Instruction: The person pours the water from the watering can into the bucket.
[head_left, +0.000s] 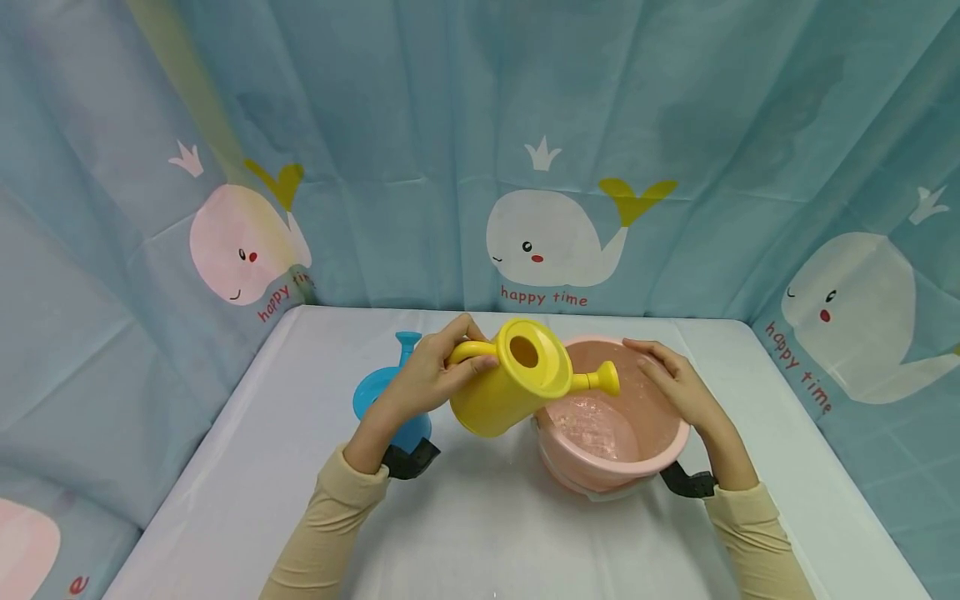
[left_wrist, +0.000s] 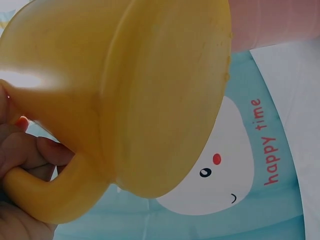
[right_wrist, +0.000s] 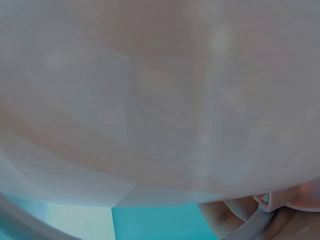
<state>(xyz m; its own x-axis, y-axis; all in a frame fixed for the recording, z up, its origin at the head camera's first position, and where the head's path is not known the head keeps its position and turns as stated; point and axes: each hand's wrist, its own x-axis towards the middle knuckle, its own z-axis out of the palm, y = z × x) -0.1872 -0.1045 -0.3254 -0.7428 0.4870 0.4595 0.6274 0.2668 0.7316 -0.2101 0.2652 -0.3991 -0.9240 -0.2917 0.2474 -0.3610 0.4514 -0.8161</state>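
My beige sleeves [head_left: 322, 521] are reaching in from the near edge, and black straps [head_left: 408, 460] are sitting at both wrists. My left hand [head_left: 429, 367] is clamping round the handle of the yellow can [head_left: 486, 400], its thumb lying along the top. I am holding the can up off the table, tilting it to the right, so its round opening is facing up and its spout [head_left: 600, 380] is hanging over the mouth of the bucket [head_left: 654, 421]. Small drops [left_wrist: 228, 76] are clinging to the edge of the can's base.

The pink bucket is standing on the table to the right, its floor [head_left: 592, 429] glinting as if wet. My right hand [head_left: 678, 383] is gripping the bucket's rim at the far right, thumb inside, other fingers outside, near the end of the grey bail [right_wrist: 254, 224].

On the left, just beyond my left wrist, the blue can [head_left: 372, 387] is standing, partly hidden by my arm, its spout pointing away from me. The white table [head_left: 480, 533] is spreading under everything. Behind it, a blue curtain [head_left: 450, 108] is hanging in folds, showing white whales [head_left: 558, 237] with crowns and the words "happy time".
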